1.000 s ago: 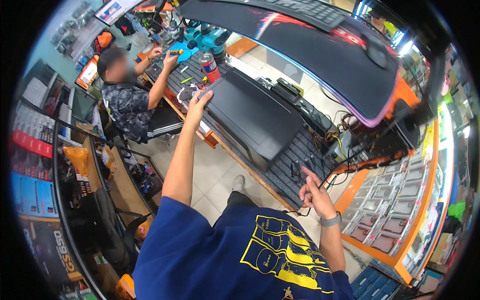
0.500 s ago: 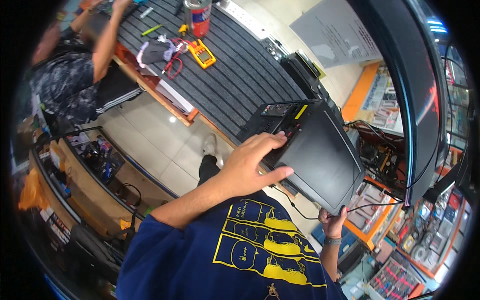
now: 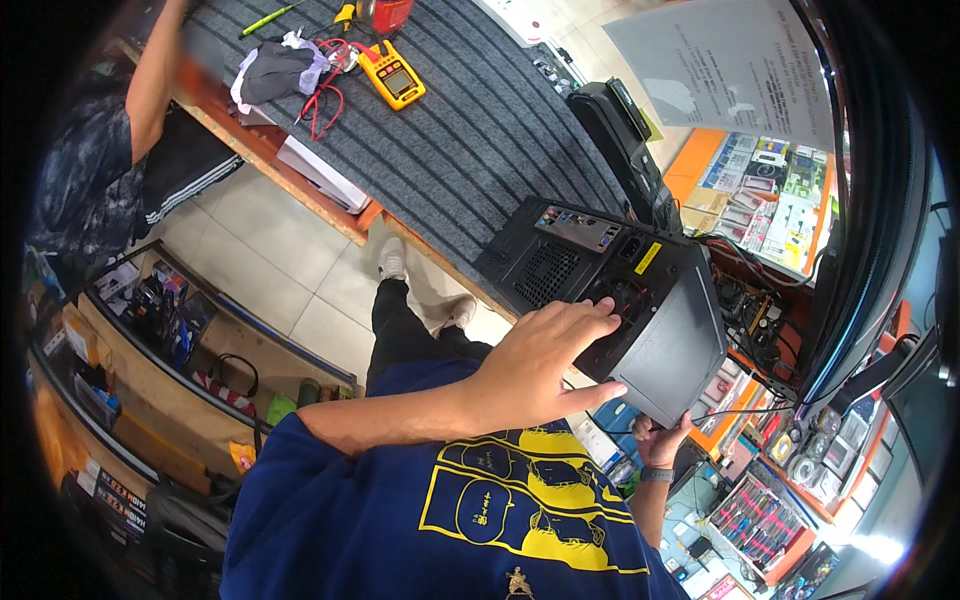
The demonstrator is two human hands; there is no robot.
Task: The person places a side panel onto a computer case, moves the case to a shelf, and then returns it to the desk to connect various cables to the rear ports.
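Computer case [image 3: 672,345] more upright, rear [image 3: 545,270] upward

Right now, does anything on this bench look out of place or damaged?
The black computer case looks awkwardly placed: its near corner seems to jut past the table's wooden edge. Red leads lie in untidy loops between the yellow meter and a bunched grey cloth. I see no spill or clear damage.

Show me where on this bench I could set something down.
The striped grey mat has a bare stretch between the yellow tester and the black computer case. It's crowded around the tester, with red leads and a dark cloth bundle.
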